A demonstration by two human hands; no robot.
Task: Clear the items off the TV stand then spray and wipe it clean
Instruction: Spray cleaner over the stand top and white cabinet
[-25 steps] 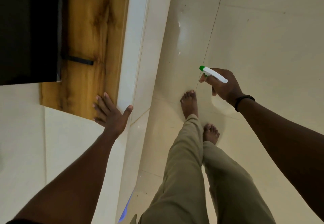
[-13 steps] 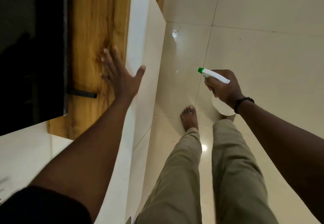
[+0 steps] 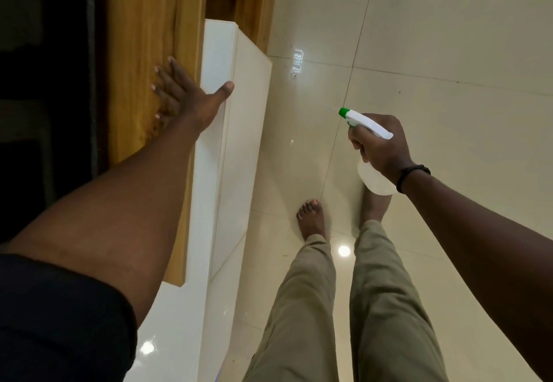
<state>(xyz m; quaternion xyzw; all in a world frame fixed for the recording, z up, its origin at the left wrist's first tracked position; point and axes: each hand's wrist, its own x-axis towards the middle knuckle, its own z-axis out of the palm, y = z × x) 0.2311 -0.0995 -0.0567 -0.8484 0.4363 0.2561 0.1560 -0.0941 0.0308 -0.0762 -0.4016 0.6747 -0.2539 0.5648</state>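
1. Since the earlier frame the left hand [image 3: 185, 97] has slid further along the wood top of the TV stand [image 3: 140, 52]. The feet [image 3: 311, 220] have stepped along with it.
2. Right now that hand lies flat on the wood with its fingers spread wide and the thumb poking out over the white edge. It's holding nothing, and I can't spot a cloth anywhere.
3. The right hand [image 3: 383, 148] is wrapped around the neck of the spray bottle [image 3: 369, 125]. Its green nozzle [image 3: 343, 111] points forward, out over the tiled floor [image 3: 449, 52] and well apart from the stand.
4. The stretch of top I can see looks bare, so my guess is clearing's done here and spraying is the step in hand.
5. To do it well, I'd swing the bottle over the wood first, since squeezing from there just wets the floor.
6. Aim down and away from the TV [image 3: 45, 82], which sits just beside the wood.
7. Lift the left hand clear, mist lightly, and grab a cloth before it dries.
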